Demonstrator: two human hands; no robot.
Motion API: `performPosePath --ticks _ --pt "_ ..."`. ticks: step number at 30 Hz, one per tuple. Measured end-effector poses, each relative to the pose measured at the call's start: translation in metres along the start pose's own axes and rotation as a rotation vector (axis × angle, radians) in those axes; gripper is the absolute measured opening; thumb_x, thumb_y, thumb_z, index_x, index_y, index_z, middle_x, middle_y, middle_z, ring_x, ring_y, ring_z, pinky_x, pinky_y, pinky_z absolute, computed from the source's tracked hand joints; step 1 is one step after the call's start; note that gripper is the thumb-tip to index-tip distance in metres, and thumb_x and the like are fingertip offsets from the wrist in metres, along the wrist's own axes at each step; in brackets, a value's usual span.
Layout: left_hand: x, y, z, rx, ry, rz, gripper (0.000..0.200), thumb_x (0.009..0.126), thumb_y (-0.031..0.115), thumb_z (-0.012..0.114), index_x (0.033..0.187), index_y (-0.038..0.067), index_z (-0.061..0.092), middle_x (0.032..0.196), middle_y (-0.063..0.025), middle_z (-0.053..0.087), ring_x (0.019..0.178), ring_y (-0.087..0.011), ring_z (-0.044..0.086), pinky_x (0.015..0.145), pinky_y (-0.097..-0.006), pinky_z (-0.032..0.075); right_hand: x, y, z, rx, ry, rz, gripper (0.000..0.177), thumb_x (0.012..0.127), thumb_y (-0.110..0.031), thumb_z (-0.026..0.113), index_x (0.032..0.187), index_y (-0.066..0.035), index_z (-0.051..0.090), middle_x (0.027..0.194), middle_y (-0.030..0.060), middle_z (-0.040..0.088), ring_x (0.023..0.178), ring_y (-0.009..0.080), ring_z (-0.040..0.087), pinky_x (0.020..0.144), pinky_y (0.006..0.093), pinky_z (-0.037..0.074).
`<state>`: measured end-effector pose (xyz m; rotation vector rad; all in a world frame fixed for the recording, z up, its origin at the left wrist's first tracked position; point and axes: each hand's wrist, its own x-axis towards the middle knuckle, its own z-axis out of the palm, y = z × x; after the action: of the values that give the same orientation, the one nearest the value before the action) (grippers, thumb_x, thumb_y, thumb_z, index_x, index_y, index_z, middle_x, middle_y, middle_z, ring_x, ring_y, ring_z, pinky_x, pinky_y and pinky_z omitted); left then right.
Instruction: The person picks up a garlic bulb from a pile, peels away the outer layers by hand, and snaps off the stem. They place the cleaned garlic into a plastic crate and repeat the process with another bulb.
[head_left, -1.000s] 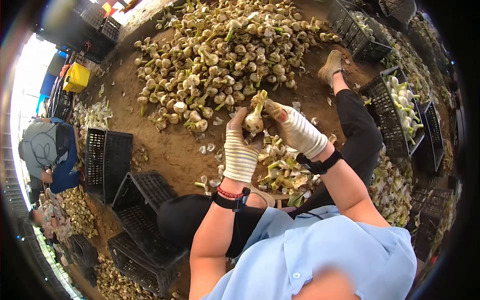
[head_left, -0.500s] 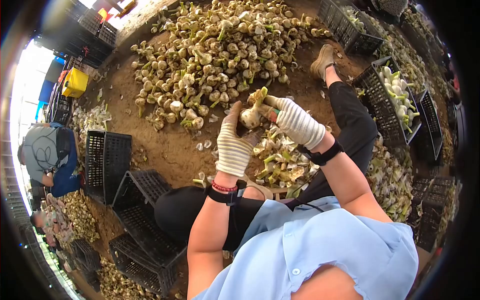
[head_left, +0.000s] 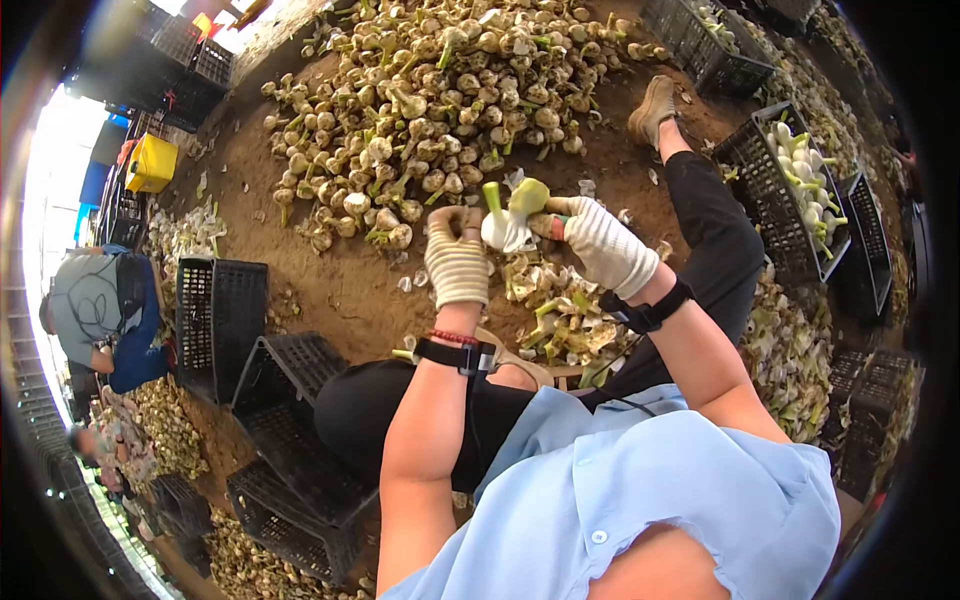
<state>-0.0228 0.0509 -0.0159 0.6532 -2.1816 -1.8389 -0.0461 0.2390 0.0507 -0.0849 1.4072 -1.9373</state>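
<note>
A white garlic bulb with a short green stem is held up in front of me, over the ground. My left hand, in a striped knit glove with soiled fingertips, is closed on the bulb's left side. Loosened outer skin of the garlic, pale green and white, hangs off its right side. Pinching that skin is my gloved right hand, with reddish and green bands near the fingertips. Below both hands lies a heap of peeled skins and stem scraps.
A large pile of unpeeled garlic spreads ahead. To the right, a black crate holds clean white bulbs. Black crates stand at my left. A person sits bent over at far left, near a yellow container.
The dirty outer skin has been pulled away from the bulb, baring its white surface and green stem. My right hand has shifted slightly right and down; the left fingers have closed in.
</note>
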Motion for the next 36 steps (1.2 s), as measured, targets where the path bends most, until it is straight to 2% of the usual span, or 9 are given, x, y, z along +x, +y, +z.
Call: performPosePath --ticks 1,5,10,12,15,20,26,33,36 --pt "-0.001 0.006 -0.004 0.186 0.077 0.138 0.015 0.094 0.014 0.066 0.104 0.004 0.06 0.086 -0.0098 0.065 0.07 -0.0143 0.055 0.064 -0.0288 0.052 0.0 0.004 -0.003 -0.053 0.069 -0.039 0.029 0.095 -0.021 0.063 0.117 -0.001 0.065 0.086 -0.0051 0.064 0.069 0.0007 0.053 0.06 0.0185 0.043" --pt "-0.034 0.045 0.001 -0.388 -0.216 0.067 0.019 0.093 0.014 0.069 0.108 0.004 0.064 0.095 -0.0041 0.068 0.083 -0.0115 0.061 0.076 -0.0239 0.053 -0.008 0.013 0.002 -0.38 0.12 -0.158 0.029 0.095 -0.011 0.057 0.119 0.005 0.062 0.09 -0.0027 0.062 0.077 0.0054 0.048 0.068 0.0223 0.043" --pt "-0.016 0.016 -0.025 -0.556 -0.083 -0.204 0.016 0.094 0.018 0.068 0.104 0.005 0.066 0.098 -0.0029 0.069 0.087 -0.0108 0.062 0.078 -0.0238 0.052 -0.013 0.008 -0.026 -0.313 0.212 -0.125 0.028 0.096 -0.015 0.059 0.117 0.002 0.064 0.093 0.0001 0.066 0.083 0.0086 0.055 0.076 0.025 0.047" --pt "-0.014 0.012 -0.028 -0.563 -0.139 -0.044 0.022 0.094 0.025 0.069 0.105 0.005 0.067 0.097 -0.0028 0.068 0.08 -0.0126 0.062 0.068 -0.0274 0.053 0.009 0.039 -0.075 -0.319 0.275 -0.087 0.031 0.096 -0.017 0.057 0.119 0.004 0.061 0.093 0.0085 0.069 0.083 0.0147 0.061 0.073 0.0302 0.05" --pt "-0.025 0.03 -0.021 -0.426 -0.167 -0.01 0.012 0.096 0.008 0.063 0.106 0.003 0.065 0.103 -0.0047 0.068 0.093 -0.0105 0.061 0.087 -0.0242 0.052 0.012 0.034 -0.067 -1.263 0.295 -0.046 0.042 0.093 -0.02 0.059 0.126 0.006 0.054 0.102 0.0247 0.067 0.091 0.0366 0.066 0.081 0.0398 0.053" --pt "-0.039 0.04 -0.005 -0.364 -0.124 0.131 0.014 0.092 -0.001 0.064 0.106 0.003 0.065 0.096 -0.0033 0.065 0.089 -0.0124 0.061 0.083 -0.0259 0.052 0.002 0.005 0.007 -1.203 0.309 -0.482 0.029 0.092 -0.015 0.062 0.116 -0.001 0.062 0.1 0.0196 0.065 0.091 0.0371 0.064 0.078 0.0402 0.052" --pt "-0.047 0.043 -0.002 0.295 -0.035 0.59 0.02 0.085 -0.002 0.071 0.105 0.002 0.069 0.095 -0.0064 0.064 0.087 -0.0166 0.06 0.08 -0.0297 0.05 0.012 0.011 0.02 -1.454 0.431 -0.505 0.022 0.084 -0.01 0.065 0.104 -0.002 0.064 0.09 0.0172 0.063 0.084 0.0354 0.062 0.074 0.0416 0.051" --pt "-0.035 0.031 -0.014 -0.111 -0.137 0.302 0.021 0.085 -0.006 0.069 0.104 0.003 0.069 0.1 -0.0047 0.066 0.093 -0.0139 0.06 0.085 -0.0277 0.05 0.034 0.03 -0.043 -1.333 0.53 -0.495 0.016 0.083 -0.015 0.066 0.089 -0.001 0.06 0.08 0.0179 0.062 0.079 0.0372 0.062 0.072 0.0435 0.051" --pt "-0.031 0.031 -0.02 -0.358 -0.172 0.038 0.021 0.084 -0.009 0.066 0.102 0.002 0.068 0.105 -0.0047 0.066 0.095 -0.0125 0.061 0.087 -0.0273 0.051 0.034 0.017 -0.064 -1.294 0.514 0.054 0.018 0.088 -0.016 0.063 0.09 0.002 0.062 0.087 0.022 0.065 0.078 0.0348 0.063 0.071 0.0433 0.051"
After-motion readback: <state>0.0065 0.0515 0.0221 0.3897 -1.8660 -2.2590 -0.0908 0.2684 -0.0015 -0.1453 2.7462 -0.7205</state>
